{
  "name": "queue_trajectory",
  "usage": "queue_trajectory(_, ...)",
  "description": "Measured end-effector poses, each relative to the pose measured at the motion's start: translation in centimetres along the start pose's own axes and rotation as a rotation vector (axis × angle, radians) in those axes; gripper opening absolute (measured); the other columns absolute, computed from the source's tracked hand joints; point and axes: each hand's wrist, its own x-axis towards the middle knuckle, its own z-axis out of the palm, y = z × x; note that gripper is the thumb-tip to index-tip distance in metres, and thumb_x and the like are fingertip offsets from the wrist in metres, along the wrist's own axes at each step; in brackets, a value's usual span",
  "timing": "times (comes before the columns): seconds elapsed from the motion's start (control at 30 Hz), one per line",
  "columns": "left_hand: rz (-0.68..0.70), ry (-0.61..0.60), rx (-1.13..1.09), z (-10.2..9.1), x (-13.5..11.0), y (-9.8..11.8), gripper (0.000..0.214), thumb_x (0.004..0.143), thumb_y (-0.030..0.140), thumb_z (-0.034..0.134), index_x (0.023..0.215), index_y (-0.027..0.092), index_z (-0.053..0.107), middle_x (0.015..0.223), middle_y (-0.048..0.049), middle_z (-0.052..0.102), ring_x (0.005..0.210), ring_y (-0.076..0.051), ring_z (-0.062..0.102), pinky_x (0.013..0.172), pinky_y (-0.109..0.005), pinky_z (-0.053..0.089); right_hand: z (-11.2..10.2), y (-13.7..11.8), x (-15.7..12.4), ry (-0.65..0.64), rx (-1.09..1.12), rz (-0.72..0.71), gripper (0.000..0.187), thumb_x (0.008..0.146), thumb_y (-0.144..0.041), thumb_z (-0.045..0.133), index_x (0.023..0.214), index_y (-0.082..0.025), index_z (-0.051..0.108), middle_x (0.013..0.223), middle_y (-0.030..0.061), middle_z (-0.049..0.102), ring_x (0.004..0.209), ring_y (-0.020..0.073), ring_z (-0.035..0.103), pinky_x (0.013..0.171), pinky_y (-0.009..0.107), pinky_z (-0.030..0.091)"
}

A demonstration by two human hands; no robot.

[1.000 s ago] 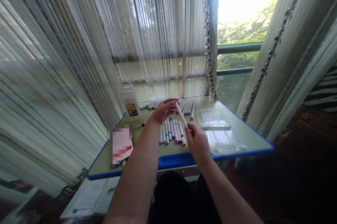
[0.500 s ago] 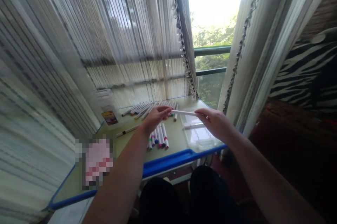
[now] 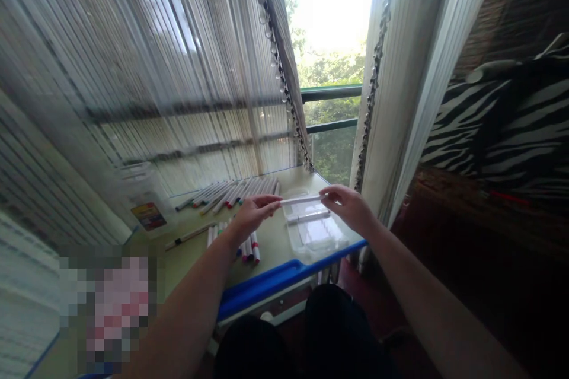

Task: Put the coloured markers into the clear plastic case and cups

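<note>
Both hands hold one white marker (image 3: 300,200) level above the desk. My left hand (image 3: 251,214) pinches its left end, and my right hand (image 3: 351,206) pinches its right end. Below the marker lies a clear plastic case (image 3: 313,232) with another white marker (image 3: 308,217) resting on it. A short row of markers with coloured caps (image 3: 248,247) lies on the desk under my left wrist. A longer row of markers (image 3: 231,191) lies at the desk's far edge.
The desk (image 3: 271,242) is pale green with a blue rim. A clear container with a yellow and red label (image 3: 147,208) stands at the left, with a single pen (image 3: 189,236) beside it. A blurred pink patch sits lower left. Striped curtains hang behind; a zebra-patterned cloth (image 3: 502,130) is on the right.
The marker went from slanted, held mainly by my right hand, to level with a hand pinching each end. The camera has swung to the right.
</note>
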Motion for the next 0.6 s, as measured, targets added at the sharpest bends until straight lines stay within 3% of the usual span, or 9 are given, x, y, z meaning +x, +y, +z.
queue_trajectory(0.2, 0.009, -0.004, -0.020, 0.9, 0.0, -0.1, 0.038, 0.066, 0.041, 0.072, 0.090, 0.012, 0.067, 0.060, 0.0013, 0.057, 0.050, -0.006, 0.044, 0.047, -0.019, 0.034, -0.2, 2.5, 1.2, -0.039, 0.420, 0.218, 0.018, 0.063, -0.029, 0.073, 0.079, -0.020, 0.072, 0.091, 0.0052, 0.071, 0.078, 0.0159, 0.063, 0.073, 0.031, 0.049)
queue_trajectory(0.37, 0.079, 0.062, 0.006, 1.6, 0.3, -1.3, 0.031, 0.069, 0.035, 0.070, 0.088, 0.012, 0.064, 0.060, 0.0014, 0.057, 0.052, -0.008, 0.052, 0.051, -0.021, 0.044, 0.6, 4.6, 2.3, -0.070, 0.610, 0.381, 0.021, 0.058, -0.027, 0.078, 0.078, -0.020, 0.074, 0.073, 0.0023, 0.071, 0.064, 0.0120, 0.060, 0.069, 0.030, 0.048)
queue_trajectory(0.5, 0.181, 0.090, 0.012, 2.2, 0.2, -1.5, 0.025, 0.068, 0.032, 0.071, 0.082, 0.013, 0.064, 0.083, -0.0038, 0.062, 0.067, -0.011, 0.060, 0.062, -0.025, 0.053, 1.1, 5.2, 2.4, -0.047, 0.711, 0.445, 0.022, 0.054, -0.026, 0.081, 0.074, -0.021, 0.074, 0.079, 0.0031, 0.073, 0.069, 0.0129, 0.062, 0.074, 0.031, 0.048)
queue_trajectory(0.6, 0.155, 0.074, -0.011, 2.6, -0.1, -1.2, 0.035, 0.067, 0.035, 0.072, 0.093, 0.013, 0.064, 0.092, -0.0061, 0.063, 0.073, -0.013, 0.061, 0.065, -0.027, 0.055, 0.9, 5.2, 2.0, -0.016, 0.748, 0.426, 0.020, 0.051, -0.025, 0.082, 0.069, -0.022, 0.073, 0.081, 0.0029, 0.073, 0.076, 0.0144, 0.063, 0.079, 0.031, 0.047)
